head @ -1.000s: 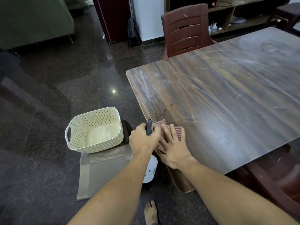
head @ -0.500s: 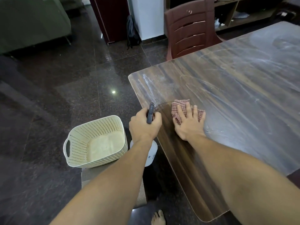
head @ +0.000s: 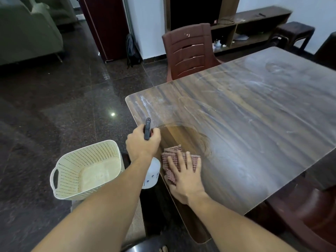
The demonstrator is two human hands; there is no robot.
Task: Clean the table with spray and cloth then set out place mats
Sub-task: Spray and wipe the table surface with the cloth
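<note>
While the right hand (head: 185,177) presses the cloth (head: 171,150), fingers (head: 180,160) spread
Streaked table (head: 254,124) lies ahead-right; left hand (head: 142,144) grips spray bottle (head: 151,171).

Soft checked cloth (head: 171,151) lies under my right hand (head: 185,180). The wood table (head: 245,151) shines just past it, dull and streaky farther off. Left of my hand sits a holey plastic basket (head: 91,157).

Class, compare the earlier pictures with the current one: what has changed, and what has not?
The right hand slid the cloth out across the table, then back toward its near edge, leaving a darker wiped patch. The left hand still grips the spray bottle; the basket stayed put.
</note>
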